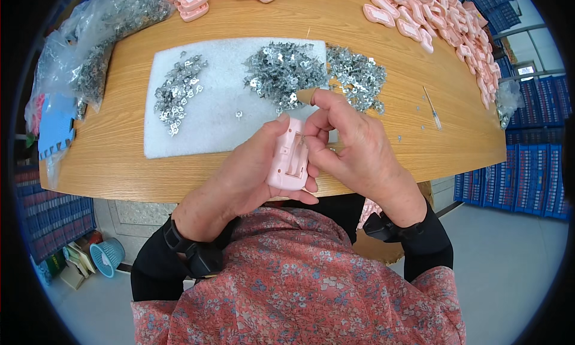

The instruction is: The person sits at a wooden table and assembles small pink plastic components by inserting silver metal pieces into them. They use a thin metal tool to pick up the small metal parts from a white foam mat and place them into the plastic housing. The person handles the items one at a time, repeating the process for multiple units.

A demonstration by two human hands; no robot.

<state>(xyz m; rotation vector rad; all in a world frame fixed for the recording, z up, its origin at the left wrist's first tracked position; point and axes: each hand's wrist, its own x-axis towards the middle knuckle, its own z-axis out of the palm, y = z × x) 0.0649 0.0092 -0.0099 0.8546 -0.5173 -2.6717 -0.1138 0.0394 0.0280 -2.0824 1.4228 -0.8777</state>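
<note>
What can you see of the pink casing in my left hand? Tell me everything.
The pink casing is pale, oblong and round-cornered, and looks like moulded plastic. Its upward face has a long recess and small holes. It points away from you, its far end leaning slightly right, above the table near its front edge. Your left hand cradles it; your right hand's fingertips meet its upper right side. Whether they pinch a small part is unclear.

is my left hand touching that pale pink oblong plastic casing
Touching. In the head view, the left hand holds the casing, its thumb against its left edge.
</note>
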